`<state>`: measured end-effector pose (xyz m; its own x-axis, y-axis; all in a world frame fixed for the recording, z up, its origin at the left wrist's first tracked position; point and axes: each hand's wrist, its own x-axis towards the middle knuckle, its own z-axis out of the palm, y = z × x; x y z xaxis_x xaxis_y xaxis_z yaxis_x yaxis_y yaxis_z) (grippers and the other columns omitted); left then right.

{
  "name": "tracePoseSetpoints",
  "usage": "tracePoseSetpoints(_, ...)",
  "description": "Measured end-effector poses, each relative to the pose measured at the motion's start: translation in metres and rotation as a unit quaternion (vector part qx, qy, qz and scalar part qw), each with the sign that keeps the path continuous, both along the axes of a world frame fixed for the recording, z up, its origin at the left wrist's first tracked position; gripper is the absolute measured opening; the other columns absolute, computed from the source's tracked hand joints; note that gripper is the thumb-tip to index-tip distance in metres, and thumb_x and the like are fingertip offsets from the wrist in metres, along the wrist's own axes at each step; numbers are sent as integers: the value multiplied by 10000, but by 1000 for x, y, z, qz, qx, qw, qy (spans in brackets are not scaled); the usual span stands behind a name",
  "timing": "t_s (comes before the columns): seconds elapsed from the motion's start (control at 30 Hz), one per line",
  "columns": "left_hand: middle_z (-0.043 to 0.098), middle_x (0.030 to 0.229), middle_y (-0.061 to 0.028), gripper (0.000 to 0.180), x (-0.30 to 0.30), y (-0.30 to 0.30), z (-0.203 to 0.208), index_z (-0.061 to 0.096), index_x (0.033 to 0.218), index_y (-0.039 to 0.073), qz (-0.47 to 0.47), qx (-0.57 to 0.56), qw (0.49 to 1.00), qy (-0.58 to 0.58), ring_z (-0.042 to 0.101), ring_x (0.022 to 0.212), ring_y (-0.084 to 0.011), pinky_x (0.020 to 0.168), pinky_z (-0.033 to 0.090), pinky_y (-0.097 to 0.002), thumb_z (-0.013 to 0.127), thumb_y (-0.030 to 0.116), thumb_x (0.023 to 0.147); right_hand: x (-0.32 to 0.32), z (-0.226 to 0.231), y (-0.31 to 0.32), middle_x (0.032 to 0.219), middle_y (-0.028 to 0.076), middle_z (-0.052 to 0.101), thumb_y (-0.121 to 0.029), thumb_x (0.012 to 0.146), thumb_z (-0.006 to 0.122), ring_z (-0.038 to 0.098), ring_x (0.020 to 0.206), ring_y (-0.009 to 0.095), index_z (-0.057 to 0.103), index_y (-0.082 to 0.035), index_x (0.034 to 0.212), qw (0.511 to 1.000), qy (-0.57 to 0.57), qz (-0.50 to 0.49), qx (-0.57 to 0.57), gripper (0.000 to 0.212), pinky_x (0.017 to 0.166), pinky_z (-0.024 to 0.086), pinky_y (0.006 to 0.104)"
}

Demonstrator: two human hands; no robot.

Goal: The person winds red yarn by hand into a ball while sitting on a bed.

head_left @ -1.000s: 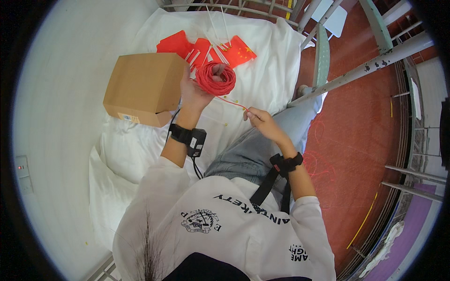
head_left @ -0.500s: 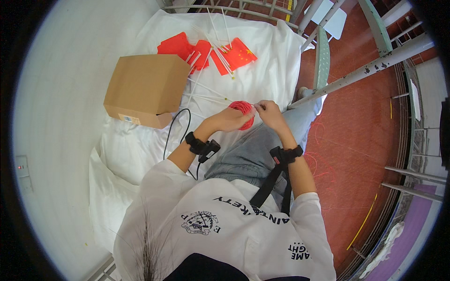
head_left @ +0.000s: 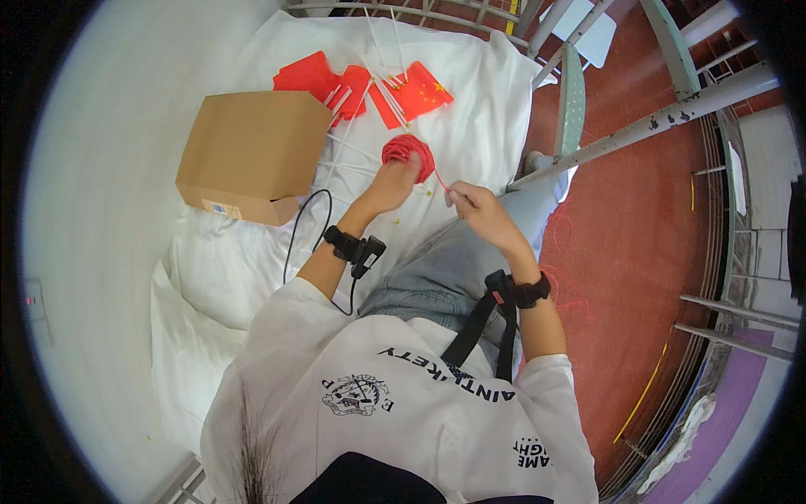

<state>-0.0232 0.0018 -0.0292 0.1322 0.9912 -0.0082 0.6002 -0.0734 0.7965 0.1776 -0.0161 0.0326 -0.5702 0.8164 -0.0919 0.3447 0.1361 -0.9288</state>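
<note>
Just beyond the faded blue denim jeans (head_left: 428, 252): left hand (head_left: 390, 186) closed on the near side of a round coil of thin red cord (head_left: 403, 149), thumb across it, other fingers mostly hidden. Clock centred on coil, 12 away from wearer. Right hand (head_left: 478, 207) at 4 o'clock, apart from the left, fingertips pinched on the short red strand (head_left: 439, 179) leaving the coil. Whether the coil touches the white cloth sheet (head_left: 495, 101): cannot tell.

Handling (judged): light, soft, limp, not fragile; loose turns may slip or tangle. Best grip: around the whole bundle, with the strand pinched near its exit.

Farther out: closed brown cardboard box (head_left: 243, 139), 9 o'clock; small red flags on thin white sticks (head_left: 428, 94), 10 to 1 o'clock. Beyond the sheet: fine red strands on the reddish-brown floor (head_left: 638, 227), 4 o'clock; pale blue stool or chair (head_left: 594, 38), 2 o'clock.
</note>
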Motion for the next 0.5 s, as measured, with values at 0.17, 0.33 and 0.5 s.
tracePoseSetpoints(0.17, 547, 1158, -134, 896, -2, 16, 39, 465, 1173, -16, 49, -94, 916, -386, 508, 1041, -195, 962, 294, -322, 50, 695, 821, -19, 2, 7, 567, -16, 319, -159, 938, 410, 308, 531, 85, 491, -22, 856, 1000, 24, -9, -13, 179, 495, 291, 237)
tracePoseSetpoints(0.33, 529, 1173, -184, 970, -11, 16, 37, 398, 1225, -72, 93, -138, 791, -589, 502, 1072, -238, 993, 295, -328, 58, 727, 794, -40, -1, -1, 567, -1, 324, -167, 944, 392, 321, 533, 91, 489, -22, 900, 1000, 7, -12, -22, 180, 506, 311, 249)
tracePoseSetpoints(0.5, 418, 1275, -239, 913, -15, 11, 44, 353, 1244, -115, 78, -166, 654, -734, 425, 1165, -291, 1002, 302, -381, 159, 678, 835, -57, -6, -7, 573, 12, 354, -155, 943, 378, 365, 565, 99, 497, -25, 879, 999, 35, -5, -35, 188, 536, 340, 261)
